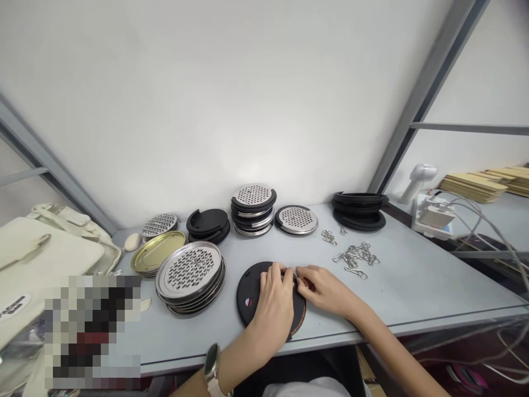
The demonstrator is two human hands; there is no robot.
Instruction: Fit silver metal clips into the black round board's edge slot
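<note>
Lying under draped left hand (274, 302), black disc (250, 288), right hand (321, 288) pinched at its edge

Grey table (413, 281): round black disc (249, 286) at front centre; left of it, a stack of round silver metal graters (190, 270), then gold-coloured round metal plates (159, 251) behind that stack's left side, and a cream fabric bag (49, 248) far left. Back row before the white wall (264, 110), left to right: small silver grater pile (160, 225), round black holders (210, 220), tall grater-and-black-rim stack (253, 208), single round silver grater (296, 219), stacked round black trays (359, 215). Loose silver metal clips (356, 257) before the trays.
</note>
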